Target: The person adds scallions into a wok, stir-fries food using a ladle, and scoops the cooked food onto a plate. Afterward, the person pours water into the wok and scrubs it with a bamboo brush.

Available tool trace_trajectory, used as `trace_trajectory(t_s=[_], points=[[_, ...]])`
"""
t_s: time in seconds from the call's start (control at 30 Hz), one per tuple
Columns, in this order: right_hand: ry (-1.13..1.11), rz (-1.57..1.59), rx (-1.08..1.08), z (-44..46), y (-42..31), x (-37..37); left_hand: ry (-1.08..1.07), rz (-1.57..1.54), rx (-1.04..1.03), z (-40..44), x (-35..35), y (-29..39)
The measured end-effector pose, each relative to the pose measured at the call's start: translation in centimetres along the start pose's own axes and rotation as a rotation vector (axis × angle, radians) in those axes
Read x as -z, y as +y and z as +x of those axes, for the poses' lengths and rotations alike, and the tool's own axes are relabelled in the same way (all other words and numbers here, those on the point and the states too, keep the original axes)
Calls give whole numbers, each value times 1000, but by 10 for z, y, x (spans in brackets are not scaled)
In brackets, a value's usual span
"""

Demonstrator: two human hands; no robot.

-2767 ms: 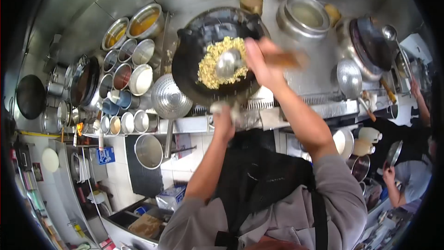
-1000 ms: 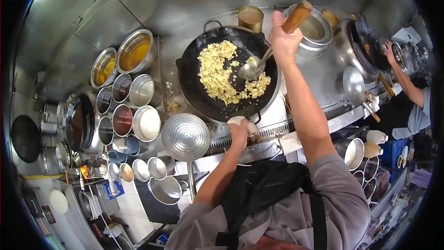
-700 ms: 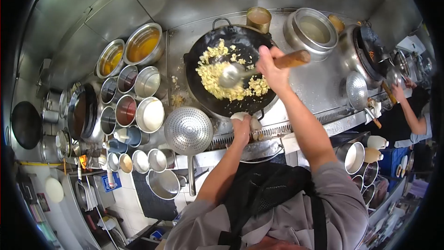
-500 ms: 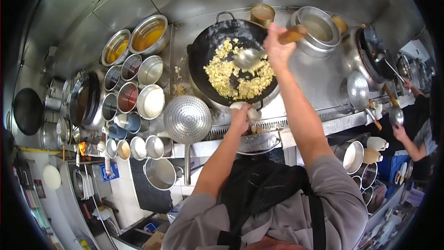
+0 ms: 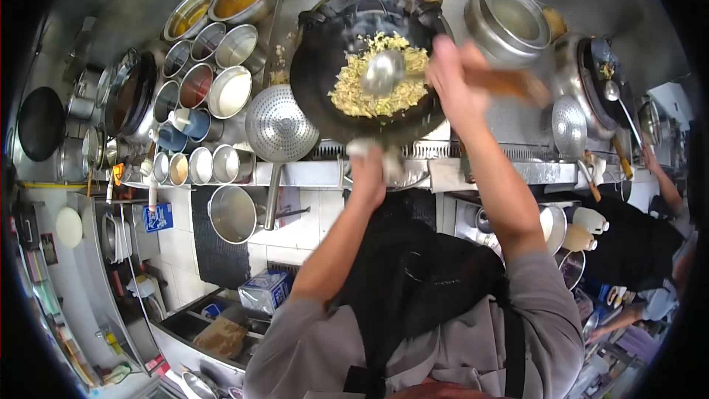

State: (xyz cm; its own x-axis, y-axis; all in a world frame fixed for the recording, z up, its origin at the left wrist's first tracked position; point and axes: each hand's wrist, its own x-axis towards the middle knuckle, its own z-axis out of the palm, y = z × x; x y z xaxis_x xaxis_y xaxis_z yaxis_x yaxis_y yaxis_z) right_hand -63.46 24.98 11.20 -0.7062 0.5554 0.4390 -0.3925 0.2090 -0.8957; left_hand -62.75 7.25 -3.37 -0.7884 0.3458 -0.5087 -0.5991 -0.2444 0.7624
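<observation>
My left hand [image 5: 367,181] is closed around a pale cloth [image 5: 362,149] at the near edge of a large black wok [image 5: 314,92]. The grip underneath the cloth is hidden. My right hand [image 5: 456,81] grips the wooden handle [image 5: 509,85] of a ladle, blurred by motion. The ladle's metal bowl [image 5: 383,72] is over the wok, among chopped, pale-yellow food [image 5: 365,103] with a few green bits. It looks like egg or rice, but I cannot tell which.
A perforated strainer [image 5: 283,124] lies left of the wok. Several metal pots of sauces and seasonings, including a white one [image 5: 229,91], stand beyond it. Nested pots [image 5: 509,18] are at the back right. A co-worker's arm [image 5: 665,181] reaches in at far right.
The view has tilted down. Relative to the stove, the wok has come nearer to me. The food is gathered closer together, and the ladle has moved over it. Both hands keep their grips.
</observation>
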Motion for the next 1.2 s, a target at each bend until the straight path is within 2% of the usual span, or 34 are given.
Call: trace_trajectory(t_s=[0.03,0.07,0.1,0.13,0.17,0.2,0.23,0.27,0.3,0.33,0.37,0.4,0.43,0.5,0.53,0.57,0.6,0.63,0.7,0.77,0.83,0.9,0.93,0.97,1.0,1.03,1.07,1.1,1.17,1.2], points=[[-59,4,7,-23,-23,14,42,-183,85,-43,1,-4],[-152,59,74,-41,-38,24,7,-152,-18,-61,1,-4],[-225,122,118,-60,-46,33,-9,-135,-25,-72,-11,10],[-228,112,89,-69,-41,36,-5,-151,66,-61,-7,7],[-180,43,39,-63,-18,32,-1,-162,158,-39,-7,7],[-136,-23,-13,-57,5,28,14,-167,61,-19,-24,12],[27,-8,-92,-36,24,7,-109,-85,37,23,-17,-1],[-11,100,-84,-11,48,2,-108,107,-103,36,10,-43],[99,145,67,8,53,-9,-68,82,-116,20,15,-56],[125,199,98,22,42,-3,-28,57,-129,4,19,-68],[150,256,126,31,24,3,57,-177,4,-38,14,-62],[174,298,213,44,-1,7,-1,-121,-76,-52,14,-52],[186,332,282,56,-27,13,-3,-139,-61,-49,15,-50],[144,444,254,85,-52,18,28,-271,43,-24,13,-38],[224,380,269,93,-44,5,-24,-263,-28,7,5,-24],[301,317,295,107,-38,-11,-1,-230,8,28,-12,-3],[302,222,226,116,-18,-24,-12,-190,66,57,-16,4],[302,125,156,120,16,-36,8,-108,85,84,-15,-2],[201,-31,141,112,124,-56,124,-133,-32,96,-34,-11],[91,-222,59,76,116,-47,76,-121,-31,120,-19,-29],[-110,-260,250,33,63,-27,25,-105,-18,134,-8,-39],[7,-146,363,24,80,-24,-26,-111,-97,139,-5,-42],[2,-147,309,37,99,-20,-79,-134,-45,135,-4,-37],[33,-231,92,56,102,-19,-84,-139,-39,137,-3,-34],[42,-174,22,68,102,-15,-76,-40,57,137,-1,-31],[59,-112,-41,87,84,-17,-73,66,145,140,0,-24],[39,-306,-50,79,51,-11,-31,-12,89,126,-16,-8],[23,-320,58,62,27,-10,-38,-10,95,131,-14,-7],[109,-289,206,48,69,-8,-157,-67,163,139,-4,-17],[111,-263,187,52,103,0,-157,-70,165,151,7,-32]])
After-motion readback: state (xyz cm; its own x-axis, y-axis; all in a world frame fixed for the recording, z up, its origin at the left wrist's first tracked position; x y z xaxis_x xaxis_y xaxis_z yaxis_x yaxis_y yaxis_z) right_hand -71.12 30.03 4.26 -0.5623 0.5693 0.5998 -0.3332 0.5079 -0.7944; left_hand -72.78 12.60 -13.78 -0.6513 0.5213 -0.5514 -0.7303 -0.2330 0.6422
